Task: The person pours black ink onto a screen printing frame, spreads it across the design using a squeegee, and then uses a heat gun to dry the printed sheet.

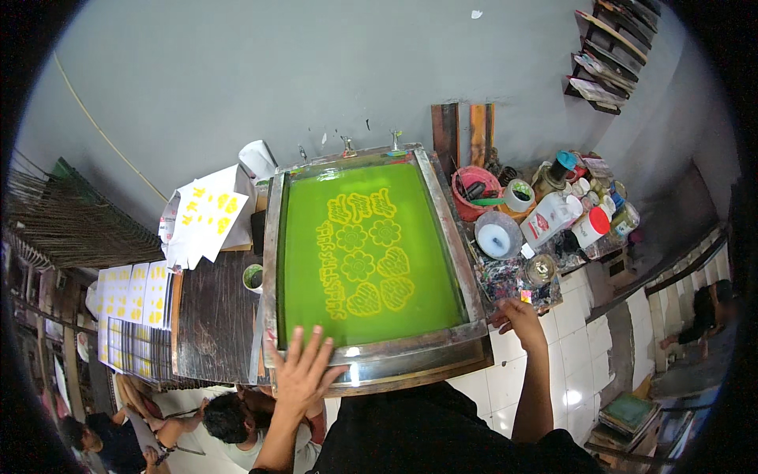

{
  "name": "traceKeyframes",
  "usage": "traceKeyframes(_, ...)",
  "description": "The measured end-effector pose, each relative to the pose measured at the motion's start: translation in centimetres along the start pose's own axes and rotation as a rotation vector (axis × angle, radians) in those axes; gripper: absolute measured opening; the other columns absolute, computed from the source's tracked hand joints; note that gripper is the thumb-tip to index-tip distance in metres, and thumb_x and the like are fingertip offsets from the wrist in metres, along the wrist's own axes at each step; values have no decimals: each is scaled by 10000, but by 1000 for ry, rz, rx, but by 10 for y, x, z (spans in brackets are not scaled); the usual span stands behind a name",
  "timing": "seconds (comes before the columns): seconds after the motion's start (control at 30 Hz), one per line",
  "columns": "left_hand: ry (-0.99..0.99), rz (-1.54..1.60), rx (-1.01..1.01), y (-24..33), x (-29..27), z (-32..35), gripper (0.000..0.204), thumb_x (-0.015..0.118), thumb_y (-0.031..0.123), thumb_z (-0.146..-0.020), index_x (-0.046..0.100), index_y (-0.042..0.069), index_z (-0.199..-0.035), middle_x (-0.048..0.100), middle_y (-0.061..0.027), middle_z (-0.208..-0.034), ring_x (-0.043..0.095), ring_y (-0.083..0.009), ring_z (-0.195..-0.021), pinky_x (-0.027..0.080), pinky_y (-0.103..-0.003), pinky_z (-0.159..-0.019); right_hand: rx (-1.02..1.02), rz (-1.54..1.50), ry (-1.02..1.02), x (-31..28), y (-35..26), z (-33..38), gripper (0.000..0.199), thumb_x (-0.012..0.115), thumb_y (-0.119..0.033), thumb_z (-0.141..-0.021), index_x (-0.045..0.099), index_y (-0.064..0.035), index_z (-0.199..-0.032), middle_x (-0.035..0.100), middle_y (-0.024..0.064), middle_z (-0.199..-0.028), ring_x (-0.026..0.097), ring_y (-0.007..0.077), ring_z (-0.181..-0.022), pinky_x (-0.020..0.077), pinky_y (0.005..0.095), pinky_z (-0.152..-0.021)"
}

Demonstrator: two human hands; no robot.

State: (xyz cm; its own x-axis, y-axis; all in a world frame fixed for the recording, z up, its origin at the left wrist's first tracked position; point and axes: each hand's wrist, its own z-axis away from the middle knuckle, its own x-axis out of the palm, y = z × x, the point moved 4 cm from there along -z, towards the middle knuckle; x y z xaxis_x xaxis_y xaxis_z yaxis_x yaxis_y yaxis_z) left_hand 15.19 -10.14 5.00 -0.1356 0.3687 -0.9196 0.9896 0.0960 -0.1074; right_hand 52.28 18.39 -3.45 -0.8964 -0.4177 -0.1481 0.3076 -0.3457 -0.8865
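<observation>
- Slippage is the main risk: the screen (371, 253) is steadied only at its near edge, so a shove from either side could be enough to shift the green mesh off register and smear the yellow design (flowers and hearts, by the look of it).
- Ink could be picked up by the left hand (304, 371), which is spread flat with open fingers on the near frame rail, fingertips almost on the mesh.
- The right hand (517, 317) is laid on the frame's near right corner, fingers curled over the edge; whether it is truly gripped cannot be told.
- The screen lies directly ahead of both hands, on the table (213, 316), between them and the wall.
- Tubs and bottles (553, 217) crowd the right side, near that hand; one could be knocked by an elbow.
- Printed sheets (130, 296) lie well off to the left.
</observation>
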Motion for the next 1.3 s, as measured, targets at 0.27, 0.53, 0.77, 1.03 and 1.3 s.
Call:
traceKeyframes(0.27, 492, -15, -362, -47, -146, -116, 843, 731, 720, -667, 678, 150, -1285, 481, -84, -1525, 172, -415, -1513, -68, -633, -1168, -247, -2, -47, 60, -61, -54, 220, 616, -181, -958, 706, 19, -945, 713, 87, -850, 657, 134, -722, 512, 292, -626)
traceKeyframes(0.53, 831, -65, 152, -152, -225, -327, 460, 742, 451, -850, 697, 116, -1162, 634, -35, -1351, 389, -274, -1439, 163, -538, -1179, -933, 576, 192, 156, -114, -193, 239, 655, -106, -898, 676, -28, -1123, 673, 182, -963, 652, 341, -892, 517, 406, -777)
traceKeyframes(0.77, 706, -264, -31, -236, -202, -443, 553, 640, 489, -913, 599, 135, -1337, 561, -110, -1379, 393, -303, -1382, 217, -521, -1148, -958, 830, 117, 199, -156, -215, 203, 645, -73, -851, 698, -44, -1045, 620, 183, -1023, 565, 405, -985, 464, 491, -883)
traceKeyframes(1.03, 514, -230, -294, -269, -171, -530, 684, 591, 574, -876, 538, 141, -1402, 546, -172, -1360, 472, -348, -1292, 299, -538, -1110, -1089, 1110, 132, 202, -153, -192, 191, 656, -39, -767, 662, -45, -958, 595, 118, -1038, 539, 342, -1037, 461, 455, -861)
traceKeyframes(1.3, 610, -34, -61, -309, -97, -554, 795, 624, 533, -878, 398, 105, -1509, 426, -176, -1532, 356, -328, -1447, 189, -558, -1196, -1028, 951, 285, 191, -142, -192, 316, 632, -31, -837, 671, -37, -1150, 609, 126, -1088, 546, 344, -1033, 463, 444, -862)
